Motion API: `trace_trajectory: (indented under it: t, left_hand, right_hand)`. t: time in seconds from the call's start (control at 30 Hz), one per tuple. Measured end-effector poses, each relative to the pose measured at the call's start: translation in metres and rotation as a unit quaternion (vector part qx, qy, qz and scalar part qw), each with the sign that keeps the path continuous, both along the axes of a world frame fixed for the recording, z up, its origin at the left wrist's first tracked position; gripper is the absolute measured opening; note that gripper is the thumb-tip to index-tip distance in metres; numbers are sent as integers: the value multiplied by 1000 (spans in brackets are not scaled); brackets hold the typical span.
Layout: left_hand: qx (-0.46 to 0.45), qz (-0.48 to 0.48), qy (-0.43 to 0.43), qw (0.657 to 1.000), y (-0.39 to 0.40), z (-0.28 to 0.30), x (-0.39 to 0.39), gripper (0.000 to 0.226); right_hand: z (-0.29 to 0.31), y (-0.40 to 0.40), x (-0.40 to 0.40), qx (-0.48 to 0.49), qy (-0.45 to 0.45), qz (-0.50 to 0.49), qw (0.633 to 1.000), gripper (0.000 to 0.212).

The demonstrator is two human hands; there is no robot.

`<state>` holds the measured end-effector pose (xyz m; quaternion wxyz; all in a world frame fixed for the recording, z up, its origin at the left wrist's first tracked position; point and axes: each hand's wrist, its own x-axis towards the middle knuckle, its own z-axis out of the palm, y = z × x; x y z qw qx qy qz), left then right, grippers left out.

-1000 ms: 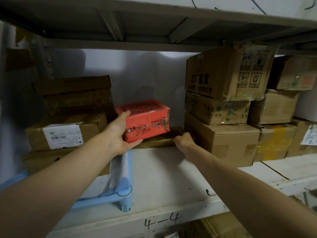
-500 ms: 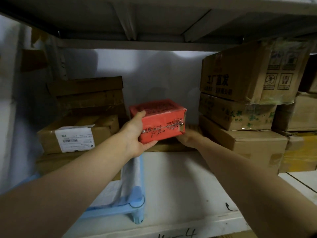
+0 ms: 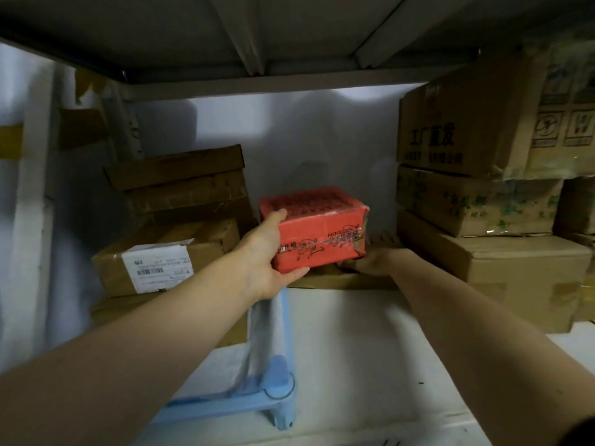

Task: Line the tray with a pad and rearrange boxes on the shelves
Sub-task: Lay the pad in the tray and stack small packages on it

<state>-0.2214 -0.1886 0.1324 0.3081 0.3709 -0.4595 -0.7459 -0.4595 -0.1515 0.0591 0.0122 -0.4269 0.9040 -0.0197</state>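
Red taped box (image 3: 317, 228): back middle of shelf (image 3: 370, 349), atop flat brown carton (image 3: 341, 280). Left hand (image 3: 269, 255) grips its left end; right hand (image 3: 370, 260) cups lower right corner, likely steadying for relocation. Blue tray (image 3: 277, 391), padded, front-left.

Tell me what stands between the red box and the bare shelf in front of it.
Nothing visible does. The red box is gripped by the left hand, with the right hand at its lower right corner. The white shelf toward the camera is bare; the blue tray lies off to the left.
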Motion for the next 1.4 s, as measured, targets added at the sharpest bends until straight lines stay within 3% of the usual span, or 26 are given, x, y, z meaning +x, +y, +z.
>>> trace_trajectory:
  t: [0.13,0.3,0.47,0.73,1.03,1.4]
  left_hand:
    - [0,-3,-2,1000,-1,-1,3,39]
    - [3,0,-3,1000,2,-3,5,37]
    - [8,-1,-5,1000,7,-4,8,31]
    - [15,-9,0,1000,19,-6,16,38]
    - [14,-6,15,1000,47,2,32,37]
    - [-15,40,26,999,89,19,75,29]
  right_hand:
    - [-2,2,7,-10,-12,1,1000,103]
    - [-5,9,7,-31,-57,27,998,126]
    - [12,37,19,35,-152,61,986,126]
    - [24,75,51,129,-100,39,986,123]
    - [16,95,107,17,-12,-26,999,110]
    - [33,167,136,-6,63,-5,998,104]
